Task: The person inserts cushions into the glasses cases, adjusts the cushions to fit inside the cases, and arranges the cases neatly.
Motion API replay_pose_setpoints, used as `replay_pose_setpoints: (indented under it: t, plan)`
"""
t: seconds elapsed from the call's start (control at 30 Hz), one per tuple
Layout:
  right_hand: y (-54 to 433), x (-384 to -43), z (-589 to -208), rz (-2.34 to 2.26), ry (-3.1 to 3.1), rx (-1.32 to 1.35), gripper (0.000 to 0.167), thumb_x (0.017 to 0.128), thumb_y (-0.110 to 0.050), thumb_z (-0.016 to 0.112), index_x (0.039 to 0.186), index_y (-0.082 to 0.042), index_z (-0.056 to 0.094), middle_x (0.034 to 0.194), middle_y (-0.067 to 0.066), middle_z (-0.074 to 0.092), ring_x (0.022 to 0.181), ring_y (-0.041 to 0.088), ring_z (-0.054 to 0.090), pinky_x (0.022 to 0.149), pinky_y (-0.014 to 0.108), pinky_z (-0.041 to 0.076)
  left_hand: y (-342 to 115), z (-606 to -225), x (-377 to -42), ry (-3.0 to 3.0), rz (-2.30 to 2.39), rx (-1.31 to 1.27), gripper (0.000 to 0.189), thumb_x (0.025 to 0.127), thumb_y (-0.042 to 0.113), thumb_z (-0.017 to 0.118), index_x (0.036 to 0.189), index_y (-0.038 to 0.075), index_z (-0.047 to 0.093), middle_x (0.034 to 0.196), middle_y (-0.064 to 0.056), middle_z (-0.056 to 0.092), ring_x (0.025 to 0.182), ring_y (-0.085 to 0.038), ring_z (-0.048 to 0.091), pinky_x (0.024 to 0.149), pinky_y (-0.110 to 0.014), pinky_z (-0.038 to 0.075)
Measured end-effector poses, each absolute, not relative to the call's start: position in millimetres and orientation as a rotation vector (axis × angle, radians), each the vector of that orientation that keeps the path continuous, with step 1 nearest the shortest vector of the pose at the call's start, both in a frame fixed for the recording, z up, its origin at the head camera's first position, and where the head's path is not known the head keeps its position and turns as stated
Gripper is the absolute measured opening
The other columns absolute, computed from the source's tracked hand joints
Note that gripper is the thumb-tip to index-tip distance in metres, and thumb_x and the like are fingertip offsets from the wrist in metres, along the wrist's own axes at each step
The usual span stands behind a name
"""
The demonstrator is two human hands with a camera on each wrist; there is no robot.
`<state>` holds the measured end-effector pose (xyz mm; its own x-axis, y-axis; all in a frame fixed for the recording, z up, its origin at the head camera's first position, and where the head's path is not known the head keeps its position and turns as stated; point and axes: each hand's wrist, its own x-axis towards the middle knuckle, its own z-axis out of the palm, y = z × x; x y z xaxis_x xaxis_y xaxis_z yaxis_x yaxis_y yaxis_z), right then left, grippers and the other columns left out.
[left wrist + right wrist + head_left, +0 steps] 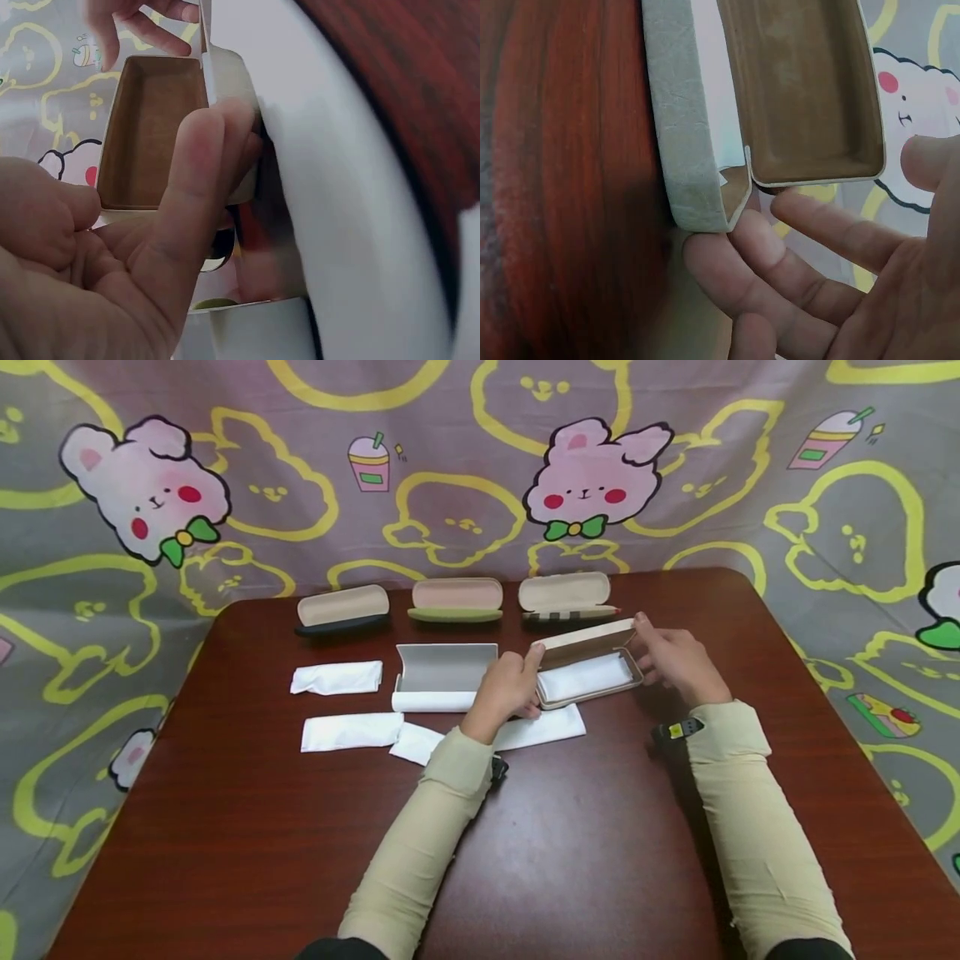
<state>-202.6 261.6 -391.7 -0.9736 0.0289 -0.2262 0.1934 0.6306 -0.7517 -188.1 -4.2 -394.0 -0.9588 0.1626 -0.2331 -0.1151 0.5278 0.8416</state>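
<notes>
Head view: left hand (506,689) and right hand (675,656) are holding the open beige glasses case (588,672) at its two ends, right of centre on the worktop (600,860), apparently steadying it while the lid stands up. A white cloth (585,677) is lying inside. An open grey case (442,677) is sitting just left; three more open cases (453,602) are lining the far edge.

Left wrist view: left thumb (195,187) is pressing the case's end wall, the other fingers curling below.

Right wrist view: right fingers (780,255), loosely spread, are touching the case corner (731,199) near the hinge
</notes>
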Motion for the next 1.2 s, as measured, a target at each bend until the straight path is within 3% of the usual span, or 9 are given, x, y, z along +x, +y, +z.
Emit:
replay_pose_setpoints:
  t: [0.2, 0.37, 0.73, 0.97, 1.2]
  plan:
    - [260, -207, -390, -1.175, 2.683, 0.158, 0.100, 0.090, -0.081, 0.034, 0.147, 0.000, 0.045, 0.109, 0.026, 0.067, 0.079, 0.030, 0.071, 0.067, 0.040, 0.050, -3, -394, -192, 2.409, 1.450, -0.045, 0.071, 0.107, 0.053, 0.034, 0.089, -0.008, 0.065, 0.064, -0.019, 0.067, 0.053, -0.030, 0.070, 0.053, -0.039, 0.058]
    - [261, -211, -387, -1.195, 2.618, 0.164, 0.098, 0.090, -0.081, 0.035, 0.142, 0.001, 0.050, 0.106, 0.024, 0.067, 0.081, 0.030, 0.071, 0.070, 0.042, 0.053, -3, -393, -196, 2.346, 1.505, -0.108, 0.070, 0.106, 0.056, 0.035, 0.096, -0.008, 0.061, 0.066, -0.022, 0.067, 0.055, -0.032, 0.070, 0.055, -0.042, 0.059]
    - [264, -211, -386, -1.248, 2.549, 0.123, 0.094, 0.095, -0.075, 0.035, 0.148, 0.003, 0.042, 0.111, 0.026, 0.060, 0.087, 0.033, 0.067, 0.074, 0.041, 0.054, -3, -392, -197, 2.327, 1.521, -0.018, 0.069, 0.107, 0.050, 0.039, 0.091, -0.012, 0.064, 0.066, -0.022, 0.067, 0.055, -0.031, 0.070, 0.054, -0.039, 0.058]
    - [270, -208, -394, -1.354, 2.484, 0.076, 0.079, 0.101, -0.062, 0.040, 0.143, 0.005, 0.046, 0.107, 0.020, 0.057, 0.086, 0.024, 0.064, 0.074, 0.036, 0.055, -3, -393, -195, 2.283, 1.573, -0.007, 0.059, 0.107, 0.041, 0.048, 0.094, -0.014, 0.064, 0.066, -0.025, 0.066, 0.058, -0.032, 0.071, 0.055, -0.039, 0.058]
    - [273, -204, -399, -1.446, 2.461, 0.053, 0.070, 0.104, -0.051, 0.046, 0.141, 0.009, 0.046, 0.114, 0.024, 0.055, 0.082, 0.019, 0.062, 0.074, 0.029, 0.055, -4, -392, -193, 2.303, 1.545, 0.043, 0.054, 0.106, 0.036, 0.053, 0.090, -0.013, 0.066, 0.067, -0.024, 0.066, 0.061, -0.033, 0.072, 0.057, -0.038, 0.059]
